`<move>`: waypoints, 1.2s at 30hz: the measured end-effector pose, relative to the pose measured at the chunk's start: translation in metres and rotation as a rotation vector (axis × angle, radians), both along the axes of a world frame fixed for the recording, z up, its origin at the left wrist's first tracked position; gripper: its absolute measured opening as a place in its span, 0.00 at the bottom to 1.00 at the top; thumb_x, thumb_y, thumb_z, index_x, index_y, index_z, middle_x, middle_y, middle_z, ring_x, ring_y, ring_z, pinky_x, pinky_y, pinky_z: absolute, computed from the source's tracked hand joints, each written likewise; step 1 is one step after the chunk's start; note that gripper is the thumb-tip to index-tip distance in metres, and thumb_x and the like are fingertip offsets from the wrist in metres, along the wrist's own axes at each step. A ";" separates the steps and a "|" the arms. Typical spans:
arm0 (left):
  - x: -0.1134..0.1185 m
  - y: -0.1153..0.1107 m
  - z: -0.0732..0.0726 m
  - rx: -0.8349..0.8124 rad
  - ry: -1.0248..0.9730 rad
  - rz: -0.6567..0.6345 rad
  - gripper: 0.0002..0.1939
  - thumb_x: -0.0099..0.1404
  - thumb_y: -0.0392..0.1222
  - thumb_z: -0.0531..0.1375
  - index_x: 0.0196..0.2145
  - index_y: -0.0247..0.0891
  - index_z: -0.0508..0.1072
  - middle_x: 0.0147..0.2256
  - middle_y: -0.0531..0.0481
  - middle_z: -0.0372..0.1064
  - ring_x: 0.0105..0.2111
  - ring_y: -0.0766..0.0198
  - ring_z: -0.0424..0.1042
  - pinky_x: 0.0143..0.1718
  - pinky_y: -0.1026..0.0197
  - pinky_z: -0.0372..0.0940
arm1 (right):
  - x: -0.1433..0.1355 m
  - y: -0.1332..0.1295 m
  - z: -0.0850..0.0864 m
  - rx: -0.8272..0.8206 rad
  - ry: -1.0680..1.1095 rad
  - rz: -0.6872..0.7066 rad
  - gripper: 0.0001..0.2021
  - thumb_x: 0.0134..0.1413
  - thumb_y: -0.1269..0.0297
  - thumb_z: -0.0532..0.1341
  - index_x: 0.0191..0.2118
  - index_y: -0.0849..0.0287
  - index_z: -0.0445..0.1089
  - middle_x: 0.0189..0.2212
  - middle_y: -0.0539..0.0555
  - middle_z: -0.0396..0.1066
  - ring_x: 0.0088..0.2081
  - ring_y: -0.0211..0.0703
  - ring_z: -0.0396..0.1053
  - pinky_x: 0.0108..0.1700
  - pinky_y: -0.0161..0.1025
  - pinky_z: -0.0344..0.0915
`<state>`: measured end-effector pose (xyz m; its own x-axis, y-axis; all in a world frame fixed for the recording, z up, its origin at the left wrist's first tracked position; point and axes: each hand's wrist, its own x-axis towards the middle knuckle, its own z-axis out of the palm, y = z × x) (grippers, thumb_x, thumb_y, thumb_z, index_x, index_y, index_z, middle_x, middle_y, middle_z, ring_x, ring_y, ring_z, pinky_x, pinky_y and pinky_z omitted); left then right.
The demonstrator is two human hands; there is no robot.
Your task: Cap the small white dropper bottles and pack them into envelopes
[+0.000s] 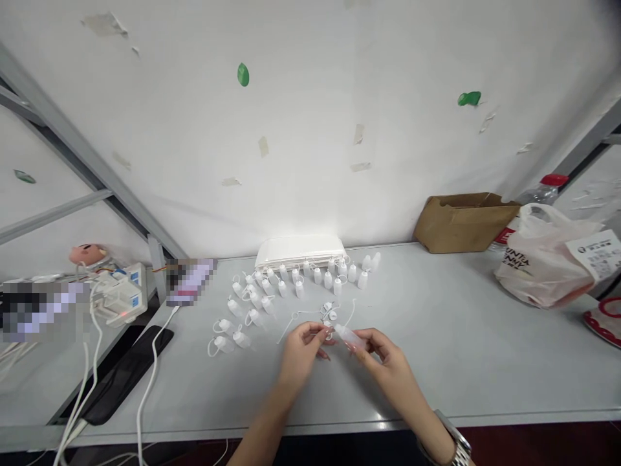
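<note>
My right hand is closed around a small translucent plastic dropper bottle, tilted with its neck toward my left hand. At that neck, my left hand pinches a small white cap, partly hidden by the fingertips. Just beyond my hands lies a little heap of loose white caps with strap loops. Thin white plastic straps lie on either side of the heap. Several capped bottles with ring straps stand in loose rows behind and to the left.
A white flat stack sits against the wall. To the right are an open brown cardboard box, a plastic bag and a red-capped bottle. Phones, a black power bank, a white power strip and cables occupy the left.
</note>
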<state>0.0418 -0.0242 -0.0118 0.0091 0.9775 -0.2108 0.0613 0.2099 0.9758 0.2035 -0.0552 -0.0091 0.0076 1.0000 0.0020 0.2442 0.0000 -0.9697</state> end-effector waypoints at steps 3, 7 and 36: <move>-0.003 -0.002 0.003 -0.021 -0.204 0.049 0.13 0.52 0.48 0.64 0.30 0.36 0.76 0.33 0.44 0.76 0.35 0.57 0.74 0.36 0.57 0.69 | -0.010 -0.005 0.004 0.063 -0.094 0.040 0.12 0.53 0.55 0.59 0.36 0.57 0.71 0.26 0.50 0.68 0.29 0.41 0.64 0.34 0.36 0.64; -0.003 -0.007 0.008 -0.046 -0.454 0.110 0.12 0.51 0.46 0.66 0.31 0.35 0.78 0.33 0.45 0.77 0.37 0.58 0.73 0.45 0.56 0.66 | -0.018 -0.007 0.004 0.216 -0.197 0.055 0.10 0.56 0.58 0.57 0.38 0.57 0.70 0.26 0.51 0.69 0.28 0.40 0.65 0.34 0.36 0.65; -0.044 -0.013 0.012 -0.031 -0.788 0.337 0.06 0.51 0.38 0.67 0.29 0.38 0.77 0.35 0.50 0.77 0.40 0.64 0.73 0.50 0.59 0.62 | -0.059 0.018 0.023 1.134 -0.945 0.167 0.10 0.58 0.78 0.51 0.43 0.68 0.66 0.27 0.58 0.70 0.27 0.45 0.64 0.27 0.41 0.60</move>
<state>-0.0020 -0.0372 0.0006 -0.1257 0.9484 -0.2912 -0.7023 0.1222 0.7013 0.1441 -0.0370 0.0141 -0.5526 0.4514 0.7006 0.6896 0.7198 0.0800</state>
